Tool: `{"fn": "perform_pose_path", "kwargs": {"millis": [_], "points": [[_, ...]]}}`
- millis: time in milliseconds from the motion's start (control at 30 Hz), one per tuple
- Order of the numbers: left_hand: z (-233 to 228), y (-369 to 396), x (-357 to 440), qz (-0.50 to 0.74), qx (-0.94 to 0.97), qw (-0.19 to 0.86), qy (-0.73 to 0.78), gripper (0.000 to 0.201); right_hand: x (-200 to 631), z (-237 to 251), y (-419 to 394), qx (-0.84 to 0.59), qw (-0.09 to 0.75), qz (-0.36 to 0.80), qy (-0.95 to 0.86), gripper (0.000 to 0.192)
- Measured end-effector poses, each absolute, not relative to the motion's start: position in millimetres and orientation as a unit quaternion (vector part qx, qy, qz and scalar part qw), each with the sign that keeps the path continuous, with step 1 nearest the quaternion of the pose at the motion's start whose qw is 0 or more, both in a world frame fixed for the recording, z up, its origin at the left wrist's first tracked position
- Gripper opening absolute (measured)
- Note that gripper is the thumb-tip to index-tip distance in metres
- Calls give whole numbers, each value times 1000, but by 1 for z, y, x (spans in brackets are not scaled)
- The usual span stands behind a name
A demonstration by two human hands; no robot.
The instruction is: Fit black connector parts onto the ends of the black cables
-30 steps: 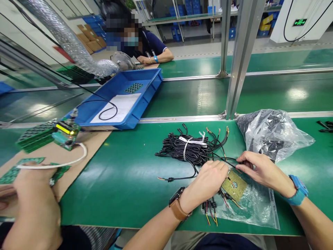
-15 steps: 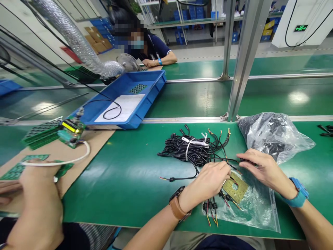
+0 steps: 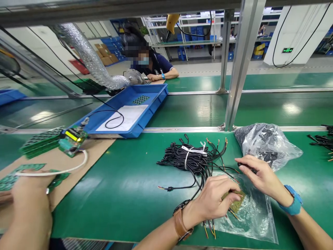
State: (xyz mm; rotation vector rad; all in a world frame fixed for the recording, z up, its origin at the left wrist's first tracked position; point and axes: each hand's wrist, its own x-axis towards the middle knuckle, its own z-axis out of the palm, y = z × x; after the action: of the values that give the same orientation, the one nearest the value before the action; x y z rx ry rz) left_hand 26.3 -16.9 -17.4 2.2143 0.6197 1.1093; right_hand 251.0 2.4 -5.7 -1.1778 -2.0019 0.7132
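Left hand [image 3: 217, 197] has shifted over the yellow sponge [image 3: 238, 204] in the head view, fingers curled, grip unclear; the right hand [image 3: 257, 172] grasps a black cable end [image 3: 246, 167]. Bundled black cables [image 3: 179, 156] lie beyond on the table [image 3: 122, 201]. Cable preparation seems underway, calling for steady fingers.

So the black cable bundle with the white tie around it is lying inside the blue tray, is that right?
Not quite: the black cable bundle with the white tie around it lies on the green tabletop, not inside the blue tray. The head view shows it just beyond the left hand, with the blue tray farther off to the left.
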Motion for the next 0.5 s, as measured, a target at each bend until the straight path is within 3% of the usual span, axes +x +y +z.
{"fn": "perform_pose_path", "kwargs": {"millis": [233, 500], "points": [[-16, -17, 26, 480, 738, 283, 380, 17, 239, -5, -12, -468, 368, 455, -662, 32], [-20, -15, 27, 489, 730, 285, 383, 14, 228, -7, -17, -452, 351, 511, -642, 34]]}}
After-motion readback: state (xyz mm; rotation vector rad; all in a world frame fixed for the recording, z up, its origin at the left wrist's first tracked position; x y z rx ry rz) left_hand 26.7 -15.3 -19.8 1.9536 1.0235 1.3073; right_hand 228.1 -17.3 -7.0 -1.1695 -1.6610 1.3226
